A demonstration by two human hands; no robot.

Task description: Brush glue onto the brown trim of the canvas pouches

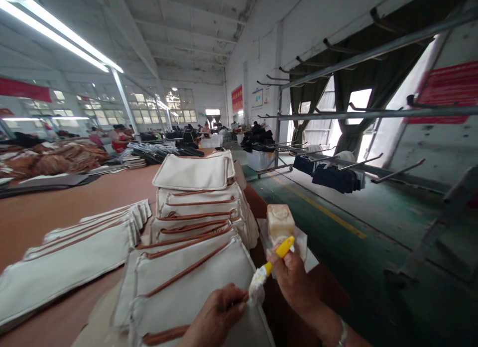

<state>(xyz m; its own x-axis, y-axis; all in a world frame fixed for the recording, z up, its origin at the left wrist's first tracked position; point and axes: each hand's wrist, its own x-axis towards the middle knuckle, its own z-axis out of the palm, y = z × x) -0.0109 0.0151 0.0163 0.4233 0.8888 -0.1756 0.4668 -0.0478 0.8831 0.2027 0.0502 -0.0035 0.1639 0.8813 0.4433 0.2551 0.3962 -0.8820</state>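
My right hand (291, 272) is closed around the yellow handle of a brush (285, 246). White paste coats its bristles, which touch the fingertips of my left hand (220, 309). The left fingers are pinched together at the right edge of the nearest white fabric pouch (186, 307). They appear to grip the end of a brown trim strip (164, 335), partly hidden by the hand. Similar white pouches with brown trim lie overlapped in a row (197, 202) running away from me. Just beyond my right hand stands a pale, stained plastic container (281, 221).
More white pouches (78, 252) lie fanned on the brown table (130, 180) at left. Brown pieces (56, 158) are heaped farther back. A metal rack with prongs (336, 115) stands on the green floor at right, holding dark bundles (332, 177). Several people sit in the distance.
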